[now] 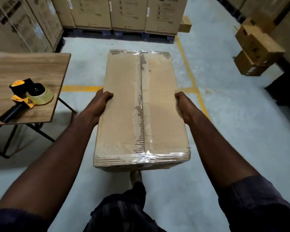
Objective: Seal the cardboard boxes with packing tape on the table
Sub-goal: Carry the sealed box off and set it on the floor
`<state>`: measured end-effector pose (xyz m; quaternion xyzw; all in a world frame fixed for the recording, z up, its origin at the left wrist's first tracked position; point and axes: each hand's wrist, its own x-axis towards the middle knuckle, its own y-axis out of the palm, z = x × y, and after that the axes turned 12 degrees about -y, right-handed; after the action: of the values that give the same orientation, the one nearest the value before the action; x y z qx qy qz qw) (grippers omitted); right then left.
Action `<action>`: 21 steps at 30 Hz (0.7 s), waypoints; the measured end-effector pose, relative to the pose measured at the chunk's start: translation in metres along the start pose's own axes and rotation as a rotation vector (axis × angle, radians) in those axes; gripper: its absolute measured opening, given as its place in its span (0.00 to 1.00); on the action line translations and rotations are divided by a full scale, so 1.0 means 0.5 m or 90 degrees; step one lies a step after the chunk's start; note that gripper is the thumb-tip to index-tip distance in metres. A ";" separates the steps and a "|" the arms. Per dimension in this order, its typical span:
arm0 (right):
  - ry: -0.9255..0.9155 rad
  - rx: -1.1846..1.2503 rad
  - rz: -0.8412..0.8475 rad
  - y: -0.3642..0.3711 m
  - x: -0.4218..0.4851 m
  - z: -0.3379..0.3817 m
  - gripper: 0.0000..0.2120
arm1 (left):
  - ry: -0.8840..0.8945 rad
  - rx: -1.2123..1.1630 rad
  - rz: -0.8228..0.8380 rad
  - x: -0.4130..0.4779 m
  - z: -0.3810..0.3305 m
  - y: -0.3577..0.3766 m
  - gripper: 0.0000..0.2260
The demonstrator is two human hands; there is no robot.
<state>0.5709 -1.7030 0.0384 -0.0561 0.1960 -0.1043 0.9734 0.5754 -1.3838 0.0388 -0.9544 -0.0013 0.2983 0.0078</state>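
A long cardboard box hangs in the air above the concrete floor, right of the table. Clear tape runs along its centre seam and over both end edges. My left hand grips its left side with the thumb curled over the top edge. My right hand grips its right side the same way. A yellow and black tape dispenser with a roll of clear tape lies on the wooden table at the left, apart from both hands.
Stacked cartons on pallets line the back wall and the left. Loose cardboard boxes stand at the right. Yellow floor lines run under and beside the box. My foot shows below the box's near end.
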 end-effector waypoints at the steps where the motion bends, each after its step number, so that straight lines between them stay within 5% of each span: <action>1: 0.001 -0.004 0.005 -0.012 0.035 0.002 0.17 | 0.003 0.004 0.013 0.032 -0.007 0.019 0.17; 4: -0.006 -0.004 0.033 -0.046 0.142 0.011 0.29 | 0.003 0.015 0.018 0.109 -0.038 0.077 0.16; 21: -0.013 -0.021 0.051 -0.206 0.592 -0.037 0.17 | -0.128 0.175 -0.147 0.548 -0.083 0.339 0.37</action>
<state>0.8117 -1.8712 -0.0725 -0.0653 0.1897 -0.0615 0.9777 0.8237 -1.5520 -0.0859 -0.9035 -0.0705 0.3863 0.1715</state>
